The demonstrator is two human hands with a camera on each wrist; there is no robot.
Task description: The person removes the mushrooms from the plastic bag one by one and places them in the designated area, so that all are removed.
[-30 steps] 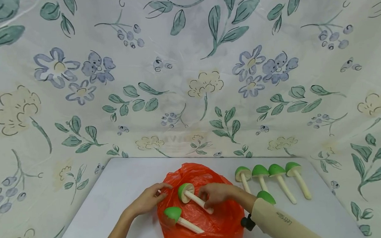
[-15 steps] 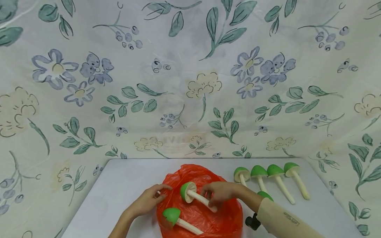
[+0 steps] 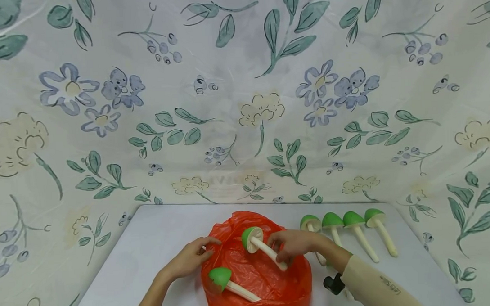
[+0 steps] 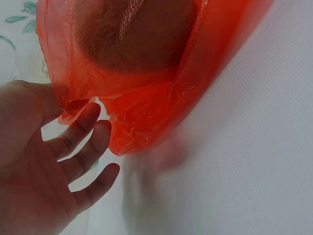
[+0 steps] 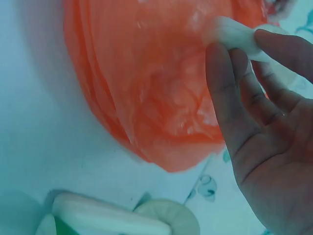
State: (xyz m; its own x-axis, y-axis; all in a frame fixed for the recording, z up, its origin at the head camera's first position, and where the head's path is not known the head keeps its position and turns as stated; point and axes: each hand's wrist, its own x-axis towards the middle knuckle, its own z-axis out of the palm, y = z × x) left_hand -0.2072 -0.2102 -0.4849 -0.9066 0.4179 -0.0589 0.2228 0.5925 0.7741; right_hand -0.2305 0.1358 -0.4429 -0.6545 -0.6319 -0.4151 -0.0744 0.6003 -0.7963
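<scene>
My right hand pinches the pale stem of a green-capped toy mushroom over the mouth of a red plastic bag. The cap points to the left and away from me. In the right wrist view, thumb and fingertips close on the stem. At the bag's left rim, my left hand pinches the thin plastic, with its other fingers loosely bent in the left wrist view. Another green-capped mushroom lies inside the bag near its front left, its stem pointing right.
Several more green-capped mushrooms lie in a row on the white table right of the bag, including one at the far right. My right forearm partly covers some of them. A flower-patterned curtain hangs behind the table.
My right hand has moved right and slightly away from me, carrying the mushroom with it. The left hand stays at the bag's rim, and the other mushroom in the bag lies as before.
</scene>
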